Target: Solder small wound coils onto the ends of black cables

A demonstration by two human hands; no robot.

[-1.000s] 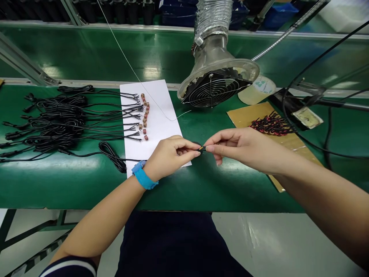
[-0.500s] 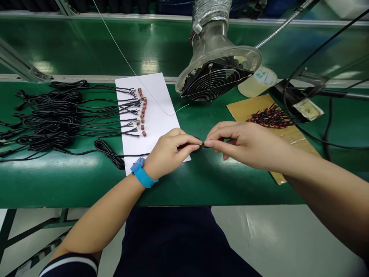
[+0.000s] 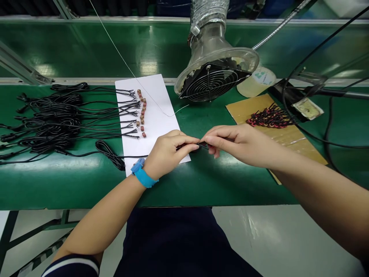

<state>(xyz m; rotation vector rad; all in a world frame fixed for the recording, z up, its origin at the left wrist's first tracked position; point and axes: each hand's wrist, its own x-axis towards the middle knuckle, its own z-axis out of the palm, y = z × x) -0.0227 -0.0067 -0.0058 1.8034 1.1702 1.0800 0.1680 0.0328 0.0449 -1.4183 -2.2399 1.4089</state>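
Note:
My left hand [image 3: 173, 150], with a blue wrist strap [image 3: 144, 175], pinches the end of a black cable [image 3: 134, 156] between thumb and fingers. That cable runs left to a small coil [image 3: 109, 154]. Right beside it, my right hand [image 3: 227, 142] is closed in a pinch at the cable's wire ends [image 3: 204, 145]; exactly what its fingertips grip is too small to tell. Behind my left hand lies white paper [image 3: 152, 111], with small reddish-brown rings [image 3: 142, 109] and stripped cable ends on it. Bundled black cables [image 3: 57, 119] lie at the left.
A clear fume hood with a fan grille [image 3: 211, 84] hangs behind my hands. To the right are a pale bottle [image 3: 256, 82], a brown board [image 3: 302, 148] with red-black wire pieces [image 3: 269, 116], and a black stand. Thin solder wire [image 3: 123, 57] hangs over the paper.
My right hand has moved slightly left and up, and its fingertips now overlap the wire ends near my left fingertips. My left hand has shifted slightly left, still pinching the cable.

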